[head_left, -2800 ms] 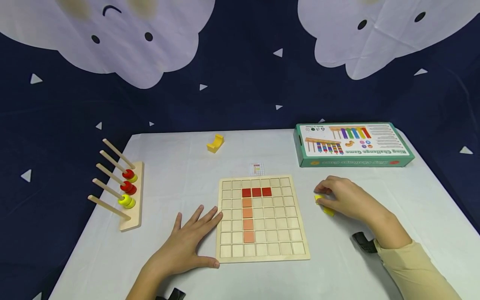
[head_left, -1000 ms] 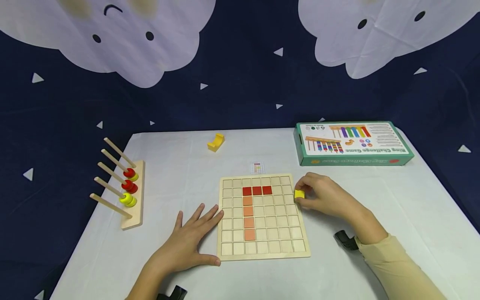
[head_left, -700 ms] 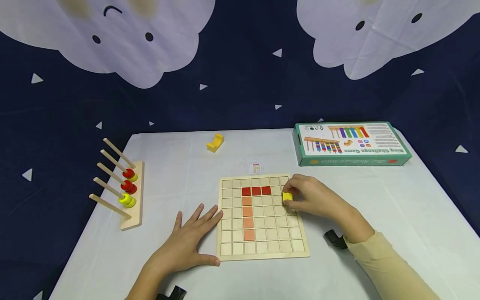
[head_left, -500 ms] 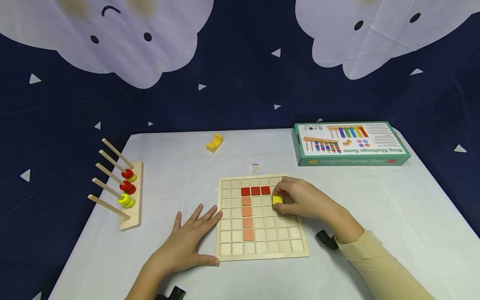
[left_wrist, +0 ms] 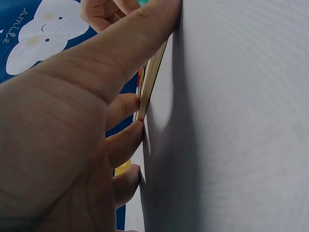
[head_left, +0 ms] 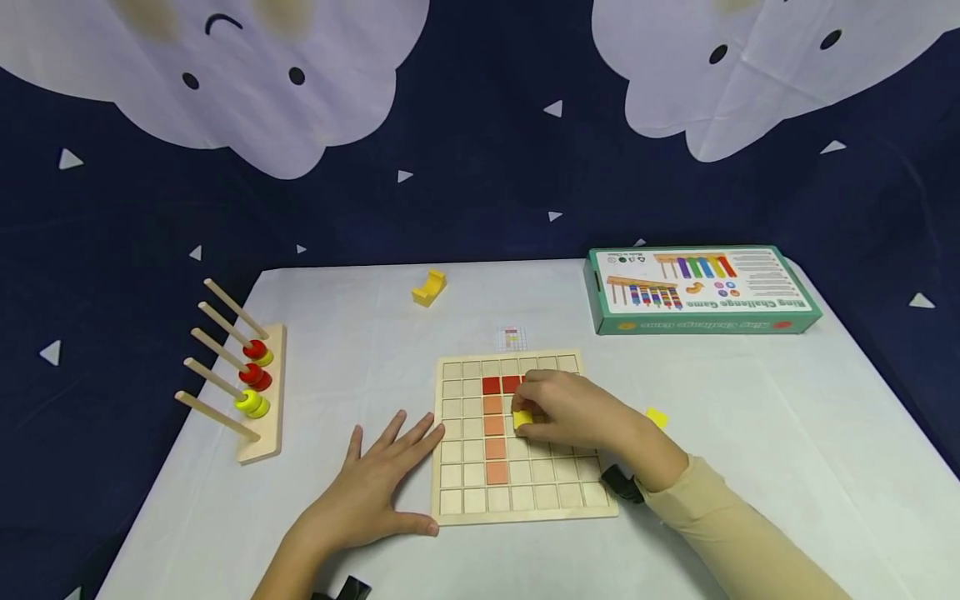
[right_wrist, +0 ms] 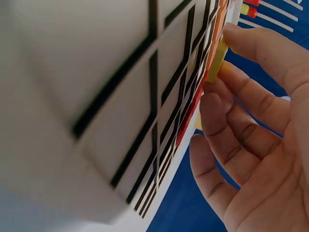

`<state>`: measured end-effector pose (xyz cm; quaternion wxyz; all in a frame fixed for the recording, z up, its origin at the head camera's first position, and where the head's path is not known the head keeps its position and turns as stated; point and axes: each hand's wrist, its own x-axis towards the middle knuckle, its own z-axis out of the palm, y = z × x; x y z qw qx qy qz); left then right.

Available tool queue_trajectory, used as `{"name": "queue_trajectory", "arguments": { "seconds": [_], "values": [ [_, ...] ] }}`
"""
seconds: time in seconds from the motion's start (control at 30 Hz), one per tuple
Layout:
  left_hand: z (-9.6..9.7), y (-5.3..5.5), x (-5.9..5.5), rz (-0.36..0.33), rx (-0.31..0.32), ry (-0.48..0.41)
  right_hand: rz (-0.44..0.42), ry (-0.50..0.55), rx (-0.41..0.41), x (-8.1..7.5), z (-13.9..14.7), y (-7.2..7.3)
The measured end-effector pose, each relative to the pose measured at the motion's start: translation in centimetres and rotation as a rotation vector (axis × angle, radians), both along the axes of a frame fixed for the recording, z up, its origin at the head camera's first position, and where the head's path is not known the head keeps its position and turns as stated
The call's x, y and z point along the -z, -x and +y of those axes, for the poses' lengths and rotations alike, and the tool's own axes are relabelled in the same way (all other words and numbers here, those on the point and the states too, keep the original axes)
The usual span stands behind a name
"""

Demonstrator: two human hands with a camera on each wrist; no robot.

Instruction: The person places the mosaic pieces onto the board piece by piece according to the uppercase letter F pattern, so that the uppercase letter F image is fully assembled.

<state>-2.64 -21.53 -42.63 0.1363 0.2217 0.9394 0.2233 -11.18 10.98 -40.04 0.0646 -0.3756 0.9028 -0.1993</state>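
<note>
Over the wooden grid board, my right hand pinches a yellow square tile between thumb and fingers. In the right wrist view the tile looks tilted against the board; whether it sits in a cell I cannot tell. Red tiles form a row near the top, partly hidden by that hand. Below them runs a column of orange tiles. My left hand lies with spread fingers at the board's left edge, its fingertips touching the edge.
Another yellow tile lies right of the board. A small pattern card sits just behind it. A peg stand with red and yellow rings is at left. Farther back are a yellow curved block and a green game box.
My right hand picked up a yellow tile from the table right of the board and carried it left to beside the orange column. The left hand stayed in place.
</note>
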Motion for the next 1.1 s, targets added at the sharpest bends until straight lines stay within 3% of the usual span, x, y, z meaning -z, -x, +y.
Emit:
{"name": "queue_trajectory", "arguments": {
  "seconds": [0.57, 1.1],
  "values": [
    [0.1, 0.1, 0.1, 0.005, 0.0, 0.009, 0.032, -0.07, -0.003, 0.1, -1.0, -0.3],
    [0.1, 0.1, 0.1, -0.006, -0.002, 0.005, 0.05, -0.064, -0.037, 0.3, -1.2, -0.1]
  ]
}}
